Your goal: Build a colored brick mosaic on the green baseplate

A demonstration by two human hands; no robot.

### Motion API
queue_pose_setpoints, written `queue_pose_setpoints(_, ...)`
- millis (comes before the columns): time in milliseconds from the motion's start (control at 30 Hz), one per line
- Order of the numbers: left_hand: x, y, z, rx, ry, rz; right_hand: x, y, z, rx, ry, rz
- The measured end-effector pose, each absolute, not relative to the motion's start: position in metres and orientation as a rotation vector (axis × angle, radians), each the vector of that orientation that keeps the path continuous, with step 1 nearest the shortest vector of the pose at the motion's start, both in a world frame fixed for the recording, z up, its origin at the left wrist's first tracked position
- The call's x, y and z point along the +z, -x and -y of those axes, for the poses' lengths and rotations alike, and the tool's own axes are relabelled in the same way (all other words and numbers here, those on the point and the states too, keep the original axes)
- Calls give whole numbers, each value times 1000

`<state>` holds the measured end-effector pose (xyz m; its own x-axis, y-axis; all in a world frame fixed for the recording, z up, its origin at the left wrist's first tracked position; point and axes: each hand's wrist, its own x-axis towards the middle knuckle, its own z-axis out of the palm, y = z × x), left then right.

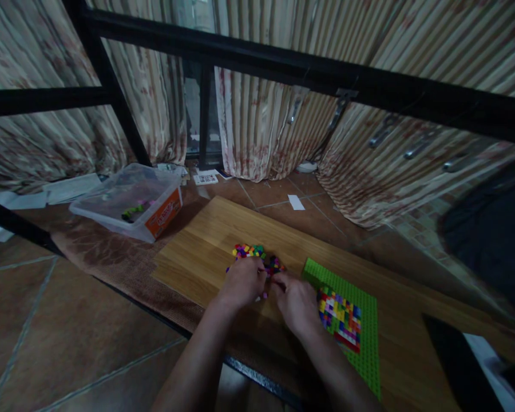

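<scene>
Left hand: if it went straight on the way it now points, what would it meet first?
Most likely the loose colored bricks just beyond the left hand on the wooden board, though its height above them is unclear.

You are facing a wooden board (201, 243) that is running at a slant from upper left to lower right. Around its middle, a loose pile (245, 250) of small bricks is lying, mixing yellow, green, pink, red and purple. To the right of the pile, a green plate (370, 320) is lying on the wood, bearing a packed multicoloured patch (341, 315) of bricks. Farther to your right, a black slab (457, 357) is resting, with a white sheet (480, 352) beside it. Brown cloth (124, 269) is showing along the board's left end, and there a clear bin (139, 229) is standing.
</scene>
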<state>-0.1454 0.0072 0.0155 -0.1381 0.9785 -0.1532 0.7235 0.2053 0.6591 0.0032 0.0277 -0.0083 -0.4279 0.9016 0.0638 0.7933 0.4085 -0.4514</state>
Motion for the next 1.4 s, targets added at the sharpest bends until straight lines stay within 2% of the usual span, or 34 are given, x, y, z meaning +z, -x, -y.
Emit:
queue_pose_setpoints(267, 13, 152, -9, 552, -1619, -2001, -11, -3, -31, 439, 1473, 2397)
queue_pose_setpoints(600, 18, 188, -6, 864, -1449, -2076, -9, 13, -1, 672, 1202, 2351)
queue_pose_setpoints(833, 16, 202, -6, 979, -1316, -2154, -23, 37, 11, 582, 1098, 2473)
queue_pose_setpoints(1400, 2, 206, -9, 649, -1379, -2193, -21, 37, -30, 385, 1283, 2342)
